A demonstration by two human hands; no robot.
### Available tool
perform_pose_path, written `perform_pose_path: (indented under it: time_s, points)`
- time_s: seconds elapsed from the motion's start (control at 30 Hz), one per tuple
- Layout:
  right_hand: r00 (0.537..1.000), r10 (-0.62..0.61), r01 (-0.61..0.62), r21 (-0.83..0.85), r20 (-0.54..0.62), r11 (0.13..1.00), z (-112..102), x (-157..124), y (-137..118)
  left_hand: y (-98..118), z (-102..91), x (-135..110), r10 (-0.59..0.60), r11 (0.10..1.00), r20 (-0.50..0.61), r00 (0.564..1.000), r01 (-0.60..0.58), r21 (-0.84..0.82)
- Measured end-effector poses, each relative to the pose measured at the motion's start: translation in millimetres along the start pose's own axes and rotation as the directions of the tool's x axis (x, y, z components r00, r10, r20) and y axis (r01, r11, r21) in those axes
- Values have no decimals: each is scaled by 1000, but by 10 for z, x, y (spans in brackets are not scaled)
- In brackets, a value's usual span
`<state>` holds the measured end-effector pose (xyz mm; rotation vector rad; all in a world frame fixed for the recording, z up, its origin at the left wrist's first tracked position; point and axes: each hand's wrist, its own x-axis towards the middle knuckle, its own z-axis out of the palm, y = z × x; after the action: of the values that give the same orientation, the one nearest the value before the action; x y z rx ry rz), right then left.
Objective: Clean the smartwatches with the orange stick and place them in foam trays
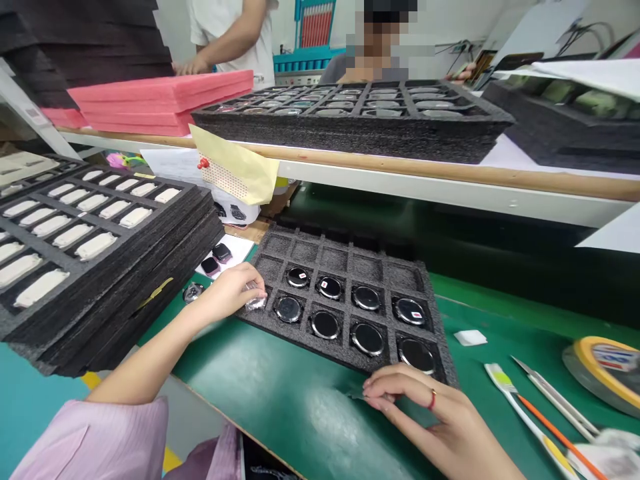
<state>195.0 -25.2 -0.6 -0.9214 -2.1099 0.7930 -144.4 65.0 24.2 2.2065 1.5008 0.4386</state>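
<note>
A black foam tray point(350, 257) with square pockets lies on the green table mat. Several round glass discs point(367, 338) sit in its two near rows. My left hand point(231, 291) is at the tray's near left corner, fingers closed on a small shiny plastic-wrapped piece point(256, 298). My right hand point(423, 410) rests on the mat just in front of the tray's near right edge, fingertips pinched together on a thin clear film point(359, 393). A red ring is on one finger.
A stack of black foam trays with white parts point(75, 233) stands at the left. Two small dark parts point(216, 259) lie on paper beside it. A tape roll point(607, 367), tweezers point(553, 393) and a brush lie at the right. Across the raised shelf point(400, 175), two people work behind more trays point(360, 110) and pink foam point(165, 97).
</note>
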Motion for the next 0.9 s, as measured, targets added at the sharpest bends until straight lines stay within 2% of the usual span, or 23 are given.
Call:
perform_pose_path:
  time_s: [0.1,0.2,0.27,0.33,0.4,0.47,0.53,0.63,0.73,0.83,0.9]
  points:
    - [999,-19,17,-39,-50,999,-51,-51,-30,81,-76,-233,-14,1000,-41,999,15,13]
    - [993,5,-6,-7,-117,1000,-75,-112,-44,194,-154,-520,-51,998,-197,979,57,30]
    - [983,105,-94,76,-152,993,-45,-135,-73,305,-142,-659,-23,997,-356,934,48,64]
    - [959,255,-227,200,-125,953,31,-117,-142,453,-43,-714,73,996,-438,896,-44,77]
    - [932,363,-335,351,-16,875,140,-45,-238,631,123,-685,203,977,-408,890,-212,22]
    - [914,397,-386,469,82,794,255,66,-319,815,302,-596,298,932,-339,892,-349,-99]
    - [909,408,-393,503,87,770,341,168,-340,973,435,-485,327,886,-251,911,-388,-254]
    - [908,417,-364,402,-50,840,366,209,-246,1109,516,-344,305,827,-97,947,-314,-466]
    - [914,330,-275,238,-236,932,263,142,-87,1121,550,-276,310,771,50,950,-220,-598]
    - [919,163,-164,27,-359,986,74,139,55,1062,642,-251,341,794,104,934,-227,-564]
    - [916,152,-197,-86,-370,977,-69,230,148,1009,725,-224,343,824,65,937,-267,-500]
